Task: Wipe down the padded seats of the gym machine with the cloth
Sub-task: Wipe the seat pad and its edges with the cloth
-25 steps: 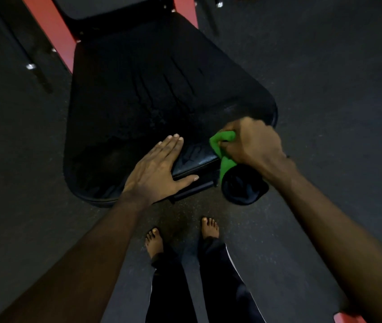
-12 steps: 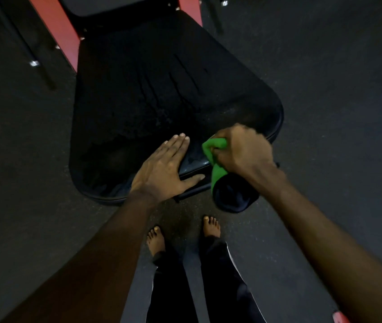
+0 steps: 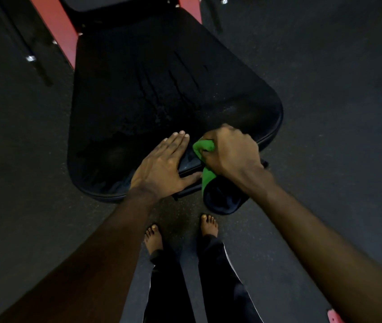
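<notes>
A black padded seat [image 3: 152, 89] of the gym machine fills the upper middle, wide at its near edge. My left hand [image 3: 164, 166] lies flat on the near edge, fingers straight, thumb spread to the right. Just right of it my right hand [image 3: 232, 155] grips a green and black cloth [image 3: 206, 178] bunched against the seat's near right edge. The cloth's black part hangs below the seat edge. My right fingers are curled under and mostly hidden.
Red frame bars [image 3: 57, 26] rise at the seat's back. Dark rods with metal ends [image 3: 31, 58] stand at far left. Dark rubber floor [image 3: 336, 101] surrounds the seat. My bare feet [image 3: 153, 238] stand just below the seat edge. A red object [image 3: 334, 317] shows at bottom right.
My right hand has slid the cloth leftward along the seat's near edge, closer to my left hand, which has stayed flat in place.
</notes>
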### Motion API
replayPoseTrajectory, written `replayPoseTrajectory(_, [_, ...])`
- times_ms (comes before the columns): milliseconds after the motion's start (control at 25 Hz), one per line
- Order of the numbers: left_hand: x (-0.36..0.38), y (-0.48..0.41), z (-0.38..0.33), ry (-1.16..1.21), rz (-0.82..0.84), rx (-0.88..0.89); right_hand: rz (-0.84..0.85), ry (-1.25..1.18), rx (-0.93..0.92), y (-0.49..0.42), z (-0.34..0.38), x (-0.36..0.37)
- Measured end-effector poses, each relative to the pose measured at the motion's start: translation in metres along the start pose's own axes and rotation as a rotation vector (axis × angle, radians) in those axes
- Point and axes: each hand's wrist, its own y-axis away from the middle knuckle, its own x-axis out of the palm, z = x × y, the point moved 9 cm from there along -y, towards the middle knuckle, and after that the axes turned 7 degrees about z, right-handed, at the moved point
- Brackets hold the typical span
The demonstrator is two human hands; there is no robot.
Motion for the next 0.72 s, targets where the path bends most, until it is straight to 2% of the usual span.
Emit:
replayPoseTrajectory(80, [-0.001,0.001,0.000,-0.018,-0.017,-0.011,0.014,0.026,0.088,-0.008,-0.034,-0.019])
replayPoseTrajectory(200, [0.000,0.002,-0.002,-0.041,-0.046,0.000,-0.063,-0.009,0.299,-0.021,-0.095,-0.058])
replayPoseTrajectory(280, [0.000,0.002,-0.001,-0.047,-0.048,0.005,-0.092,-0.012,0.373,-0.030,-0.102,-0.063])
replayPoseTrajectory(360, [0.001,0.002,-0.001,-0.043,-0.040,0.008,-0.052,0.028,0.303,-0.041,-0.069,-0.045])
replayPoseTrajectory(480, [0.000,0.002,-0.001,-0.019,-0.064,0.017,0.096,0.112,0.057,-0.047,-0.002,-0.011])
replayPoseTrajectory(520, [0.001,0.002,-0.001,-0.016,-0.062,0.018,0.130,0.134,0.034,-0.048,0.002,-0.010])
replayPoseTrajectory(720, [0.001,0.004,-0.002,-0.068,-0.113,0.022,0.030,0.043,0.341,-0.077,-0.091,-0.073])
